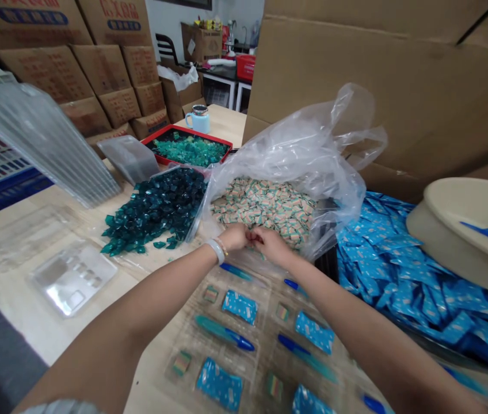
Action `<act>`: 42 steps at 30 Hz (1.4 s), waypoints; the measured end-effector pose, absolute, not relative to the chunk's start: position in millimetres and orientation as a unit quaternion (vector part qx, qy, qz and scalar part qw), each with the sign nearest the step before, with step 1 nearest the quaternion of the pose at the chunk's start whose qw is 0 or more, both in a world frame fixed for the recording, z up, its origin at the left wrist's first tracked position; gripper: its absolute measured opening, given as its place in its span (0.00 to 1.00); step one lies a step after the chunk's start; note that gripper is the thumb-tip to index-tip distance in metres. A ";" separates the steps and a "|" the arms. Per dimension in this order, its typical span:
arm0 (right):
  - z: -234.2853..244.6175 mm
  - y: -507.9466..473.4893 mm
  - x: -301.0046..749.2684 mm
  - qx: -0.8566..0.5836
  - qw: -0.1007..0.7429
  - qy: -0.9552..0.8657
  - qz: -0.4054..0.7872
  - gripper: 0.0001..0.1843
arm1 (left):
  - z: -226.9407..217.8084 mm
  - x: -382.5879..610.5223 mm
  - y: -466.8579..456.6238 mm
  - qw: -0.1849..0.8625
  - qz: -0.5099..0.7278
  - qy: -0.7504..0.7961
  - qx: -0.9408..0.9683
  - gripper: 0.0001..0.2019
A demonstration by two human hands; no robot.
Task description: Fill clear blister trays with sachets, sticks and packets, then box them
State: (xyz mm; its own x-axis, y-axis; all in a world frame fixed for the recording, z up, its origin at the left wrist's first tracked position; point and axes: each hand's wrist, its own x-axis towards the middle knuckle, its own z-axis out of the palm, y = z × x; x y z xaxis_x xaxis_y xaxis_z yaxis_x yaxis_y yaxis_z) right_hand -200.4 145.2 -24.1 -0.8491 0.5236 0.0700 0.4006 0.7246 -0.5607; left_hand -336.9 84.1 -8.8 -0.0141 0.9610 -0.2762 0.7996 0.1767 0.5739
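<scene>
Both my hands meet at the near edge of a heap of small pastel-wrapped candies (265, 207) inside a clear plastic bag (313, 149). My left hand (234, 236), with a white band on the wrist, is curled closed. My right hand (270, 241) is also closed, its fingers pressed against the left hand's. What they pinch is hidden. Below my arms lie clear blister trays (252, 339) holding blue sachets (239, 306), blue pens (225, 333) and small striped candies (210, 294).
A pile of dark teal wrapped candies (157, 210) lies left of the bag, a red tray (218, 138) of green ones behind it. Blue sachets (403, 270) fill a bin at right, beside a beige basin (464, 236). Empty clear trays (71, 276), stacked trays (45, 138), a mug (199, 119), cardboard boxes (97, 75).
</scene>
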 end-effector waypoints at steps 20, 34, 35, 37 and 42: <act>-31.2 140.8 -167.4 -0.302 0.123 -0.889 0.322 0.03 | 0.5 -339.1 67.6 0.338 0.154 0.682 0.630 0.10; -24.6 154.3 -194.1 -0.245 0.036 -0.943 0.221 0.15 | -5.9 -300.5 51.5 0.244 0.134 0.804 0.525 0.12; -23.2 153.4 -192.8 -0.228 0.027 -0.949 0.216 0.17 | -5.9 -299.2 50.8 0.241 0.135 0.806 0.524 0.12; -21.1 152.1 -189.3 -0.201 0.008 -0.956 0.213 0.18 | -5.8 -296.4 49.6 0.236 0.133 0.808 0.524 0.12; -14.2 149.8 -181.7 -0.192 0.014 -0.959 0.208 0.13 | -7.0 -293.4 44.8 0.212 0.145 0.795 0.550 0.10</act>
State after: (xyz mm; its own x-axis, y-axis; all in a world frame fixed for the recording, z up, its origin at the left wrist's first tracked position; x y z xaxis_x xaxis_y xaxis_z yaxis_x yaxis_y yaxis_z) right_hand -181.7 149.8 -14.2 -0.9259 0.3740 -0.0541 0.3627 0.8395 -0.4046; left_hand -293.4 44.8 -7.0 -0.3046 0.9357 -0.1781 0.8125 0.3528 0.4641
